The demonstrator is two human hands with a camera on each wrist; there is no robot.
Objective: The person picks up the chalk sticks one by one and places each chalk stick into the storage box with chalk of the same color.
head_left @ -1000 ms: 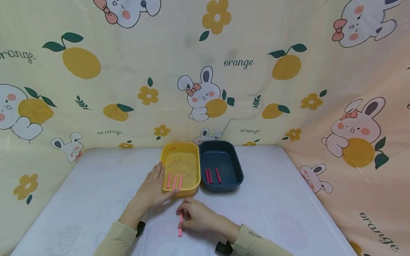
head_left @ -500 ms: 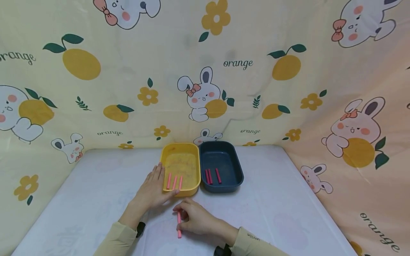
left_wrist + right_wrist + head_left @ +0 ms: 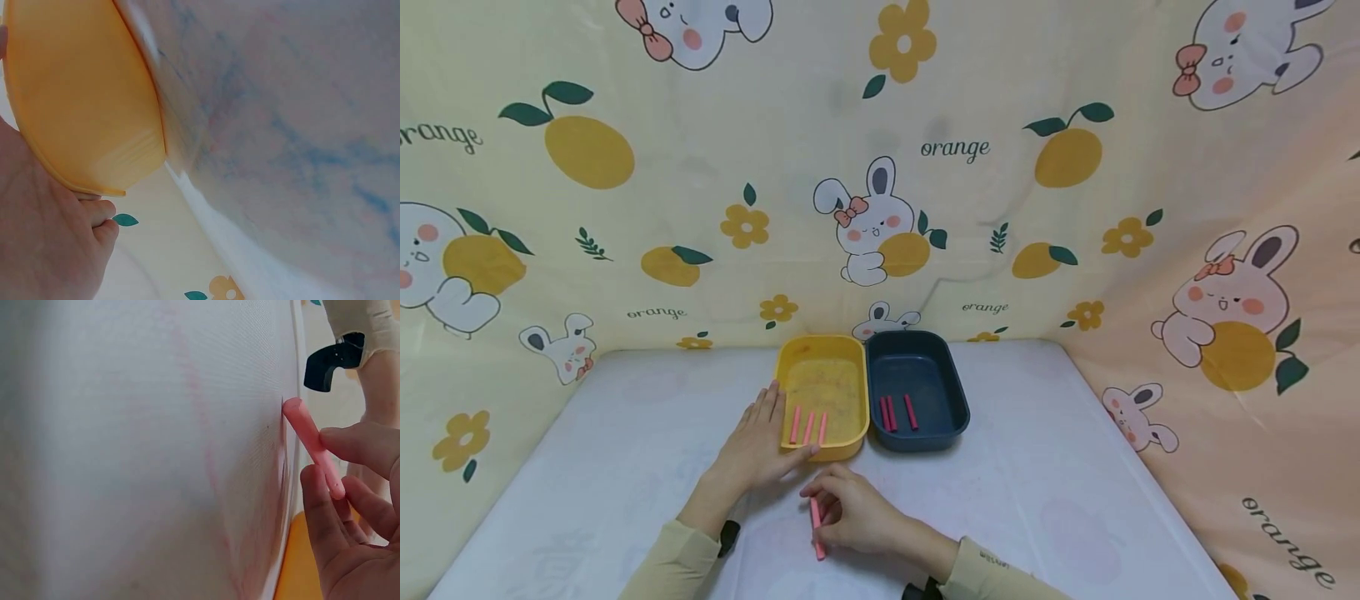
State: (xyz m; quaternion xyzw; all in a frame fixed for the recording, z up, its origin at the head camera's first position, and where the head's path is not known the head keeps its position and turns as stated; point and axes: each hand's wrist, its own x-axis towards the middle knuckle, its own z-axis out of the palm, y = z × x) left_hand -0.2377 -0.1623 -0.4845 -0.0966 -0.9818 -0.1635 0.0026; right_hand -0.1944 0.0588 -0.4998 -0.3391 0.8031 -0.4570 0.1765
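My left hand (image 3: 758,440) rests on the near left corner of a yellow tray (image 3: 859,358). Its fingers lie straight along the left rim and the thumb touches the front edge. In the left wrist view the yellow tray's outer wall (image 3: 87,100) shows beside the palm. Just in front of that tray, my right hand (image 3: 859,510) pinches a pink chalk stick (image 3: 817,533) between thumb and fingers. The right wrist view shows the chalk stick (image 3: 305,428) tilted, its far end close to the tabletop. Whether that end touches is unclear.
Three pink sticks (image 3: 808,427) lie in the yellow tray. A dark blue tray (image 3: 917,367) stands right against it, holding three darker red sticks (image 3: 912,412). Both trays stand on a white-covered table (image 3: 1030,500), near the printed backdrop (image 3: 700,183) behind it.
The right hand has shifted slightly left with the chalk stick, whose upper end now leans left. The left hand and both trays have stayed in place.
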